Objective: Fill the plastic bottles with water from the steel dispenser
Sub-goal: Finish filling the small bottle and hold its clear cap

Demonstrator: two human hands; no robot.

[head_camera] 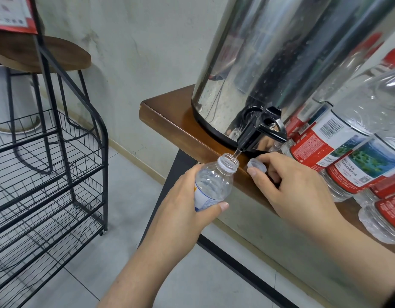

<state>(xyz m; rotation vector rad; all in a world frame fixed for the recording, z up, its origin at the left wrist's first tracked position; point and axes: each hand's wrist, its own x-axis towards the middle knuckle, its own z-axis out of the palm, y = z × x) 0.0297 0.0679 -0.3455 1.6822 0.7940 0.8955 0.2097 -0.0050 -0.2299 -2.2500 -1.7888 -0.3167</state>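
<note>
Under the black tap [251, 138], the left hand [183, 203] is wrapping curled fingers round a small clear bottle [212, 181], its blue-and-white label unreadable, while water is streaming into the open neck. Beside it, the right hand [287, 183] is pinching a translucent cap [256, 166]. Red-labelled bottles [338, 150] are crowding the wooden tabletop [169, 116] beside the steel dispenser [270, 54]; a wire rack [58, 156] is standing on grey tiles.

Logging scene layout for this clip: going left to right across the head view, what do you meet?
Wire rack → left hand holding the small bottle → black tap → right hand holding the cap → red-labelled bottles.
</note>
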